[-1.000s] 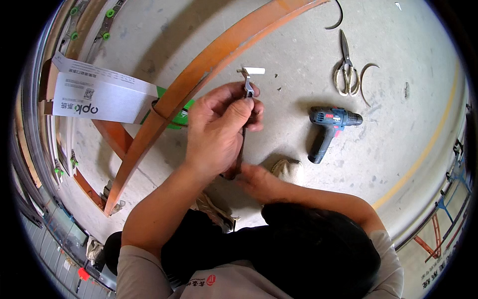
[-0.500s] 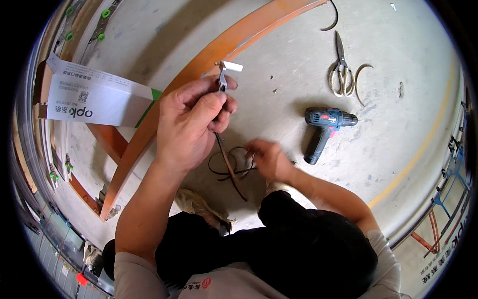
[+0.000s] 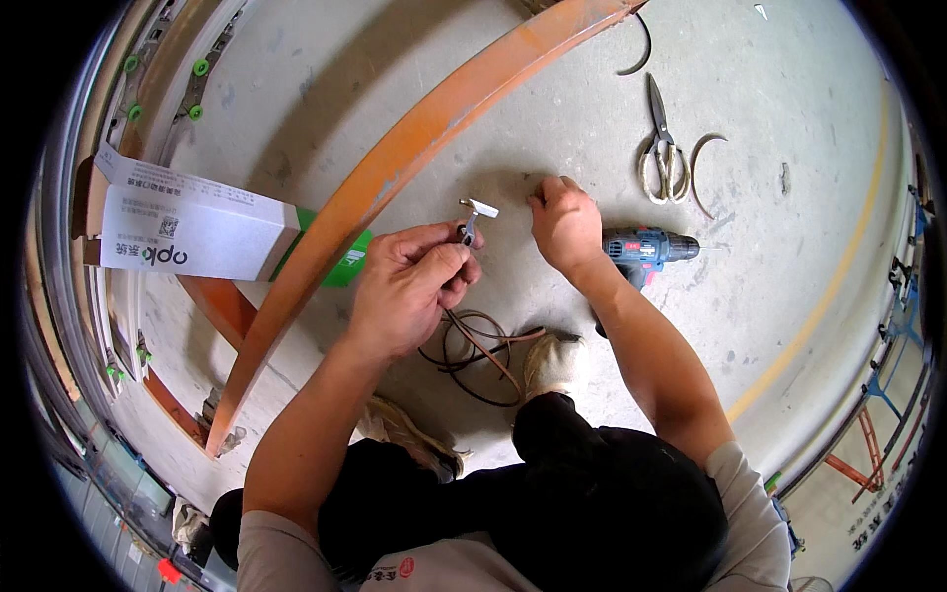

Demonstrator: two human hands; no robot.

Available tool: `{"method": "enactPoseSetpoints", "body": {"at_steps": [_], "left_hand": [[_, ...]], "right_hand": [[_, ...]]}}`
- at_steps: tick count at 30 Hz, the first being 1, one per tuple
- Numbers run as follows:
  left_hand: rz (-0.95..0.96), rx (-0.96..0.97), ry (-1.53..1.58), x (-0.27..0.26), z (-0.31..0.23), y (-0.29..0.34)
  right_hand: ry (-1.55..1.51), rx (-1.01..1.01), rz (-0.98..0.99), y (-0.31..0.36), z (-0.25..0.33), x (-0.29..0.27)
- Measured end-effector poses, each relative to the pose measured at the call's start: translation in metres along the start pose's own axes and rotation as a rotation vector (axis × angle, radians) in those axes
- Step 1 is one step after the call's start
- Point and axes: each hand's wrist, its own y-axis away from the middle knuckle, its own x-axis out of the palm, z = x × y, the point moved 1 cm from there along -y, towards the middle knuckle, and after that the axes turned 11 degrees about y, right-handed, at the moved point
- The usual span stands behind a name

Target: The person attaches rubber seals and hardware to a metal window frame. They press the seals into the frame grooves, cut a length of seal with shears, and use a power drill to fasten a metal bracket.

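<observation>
A small silver metal bracket (image 3: 480, 208) with a flat white-looking end sticks up from my left hand (image 3: 409, 286), pinched between thumb and fingers. From below that hand a thin brown and black strip (image 3: 485, 347) runs down and lies in loops on the floor by my feet. My right hand (image 3: 567, 225) is to the right of the bracket, apart from it, with its fingers curled in. Whatever those fingers hold, if anything, is hidden. Just right of it a blue and black cordless drill (image 3: 646, 245) lies on the floor, its handle partly covered by my right forearm.
Scissors (image 3: 663, 158) with pale handles lie beyond the drill, beside a curved strip offcut (image 3: 695, 178). Another dark offcut (image 3: 646, 47) is farther off. An orange curved beam (image 3: 395, 168) crosses on the left, in front of a white and green carton (image 3: 197, 232). Rails (image 3: 148, 79) stand at far left.
My left hand has come down and slightly right with the bracket. My right hand has risen from beside the looped strip to the right of the bracket.
</observation>
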Motion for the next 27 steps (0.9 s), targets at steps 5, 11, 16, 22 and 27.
{"method": "enactPoseSetpoints", "body": {"at_steps": [5, 11, 16, 22, 27], "left_hand": [[-0.085, 0.061, 0.027, 0.003, 0.014, -0.012], [-0.173, -0.152, 0.178, -0.003, 0.038, -0.006], [-0.111, -0.265, 0.18, 0.011, 0.049, -0.008], [0.02, -0.303, 0.224, 0.017, 0.042, -0.003], [0.045, -0.361, 0.228, 0.013, 0.042, -0.005]], "right_hand": [[-0.177, -0.115, -0.094, 0.01, 0.005, -0.014], [-1.436, 0.137, 0.375, 0.061, 0.039, -0.067], [-1.706, -0.018, 0.317, 0.077, 0.04, -0.066], [-1.622, -0.072, 0.284, 0.082, 0.039, -0.075], [-0.497, 0.1, -0.287, 0.104, -0.003, -0.084]]}}
